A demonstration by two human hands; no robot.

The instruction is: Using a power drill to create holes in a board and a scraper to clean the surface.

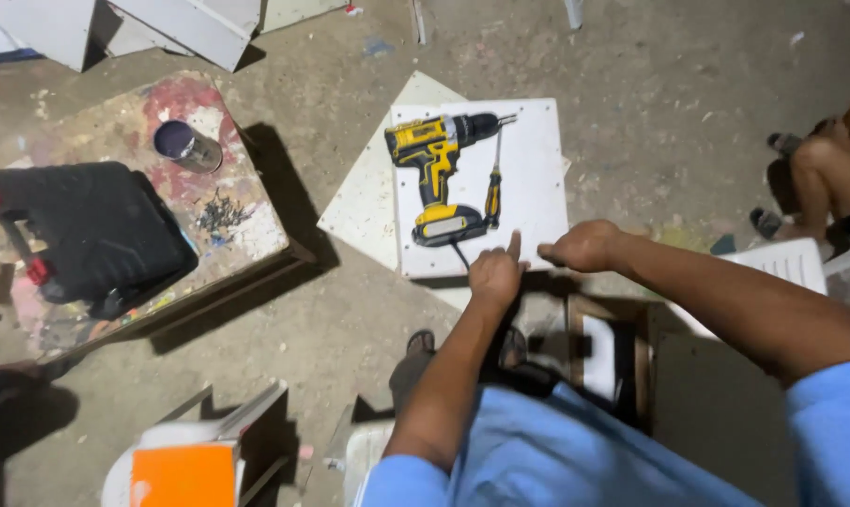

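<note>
A white board [537,178] lies on the concrete floor in front of me. On it rests a yellow and black cordless drill [436,169] and beside that a screwdriver [492,192] with a yellow and black handle. My left hand [495,272] sits at the board's near edge, index finger raised against it, just below the drill's battery. My right hand [584,246] is closed on the same near edge, a little to the right. A thin black cord or tool tip pokes out between the drill base and my left hand.
A low paint-stained table [256,225] at left carries a black tool case [87,235], a dark tin can [185,145] and a pile of screws [220,211]. Another person's legs [824,178] are at right. An orange box [183,474] and white panels [190,28] lie around.
</note>
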